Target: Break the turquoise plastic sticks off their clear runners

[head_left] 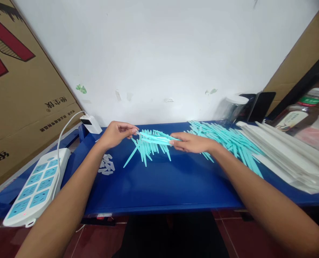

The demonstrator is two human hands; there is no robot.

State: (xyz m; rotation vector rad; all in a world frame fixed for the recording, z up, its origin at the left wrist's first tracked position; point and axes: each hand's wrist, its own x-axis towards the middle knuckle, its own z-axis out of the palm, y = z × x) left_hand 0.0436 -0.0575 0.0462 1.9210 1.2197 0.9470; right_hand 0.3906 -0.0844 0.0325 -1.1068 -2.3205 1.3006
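Note:
My right hand (187, 142) is closed around a few long, thin turquoise plastic sticks (159, 138), which point left above the table. My left hand (120, 133) pinches a small whitish piece at the left tip of one of these sticks; what it is exactly is too small to tell. Beneath the held sticks lies a loose row of similar turquoise sticks (145, 150). Small translucent white pieces (107, 165) are heaped on the table near my left forearm. A larger pile of turquoise sticks (224, 138) spreads out beyond my right wrist.
The blue table (162, 186) meets a white wall. At left are a power strip (38, 186), a white charger (91, 124) and a cardboard box (27, 89). To the right stand a clear jar (233, 107), a dark phone-like slab (262, 106), a bottle (296, 111) and white plastic packets (291, 157).

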